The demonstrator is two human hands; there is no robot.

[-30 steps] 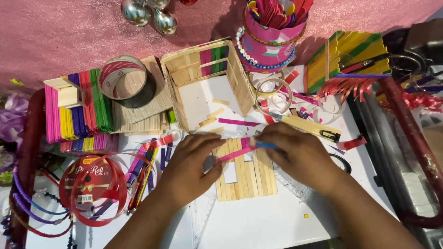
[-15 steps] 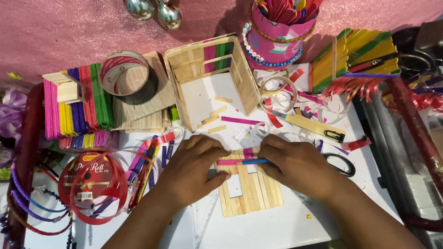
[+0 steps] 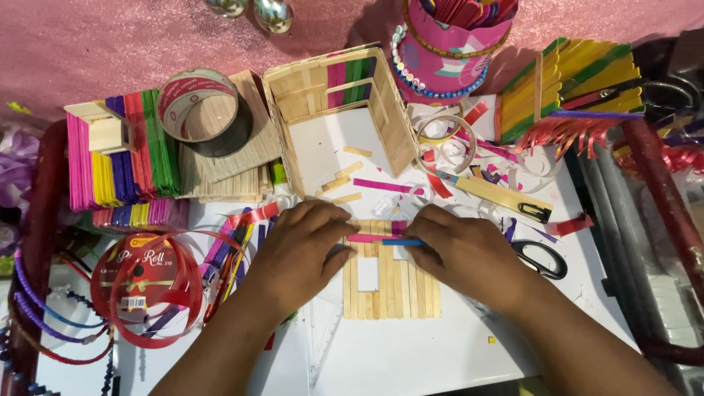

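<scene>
Head view, frame centre: your left hand (image 3: 304, 246) presses flat on the stick panel (image 3: 392, 282) while your right hand (image 3: 458, 253) pinches a blue stick (image 3: 403, 242) against a pink strip (image 3: 370, 237). Panel assembled; trim looks unfinished. Open stick box (image 3: 389, 103) waits above.

Red round ribbon spool label (image 3: 144, 258), lower left.

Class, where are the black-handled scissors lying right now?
In the head view, the scissors lie on the white sheet, just right of the right hand, below the wooden ruler-like strip.
</scene>
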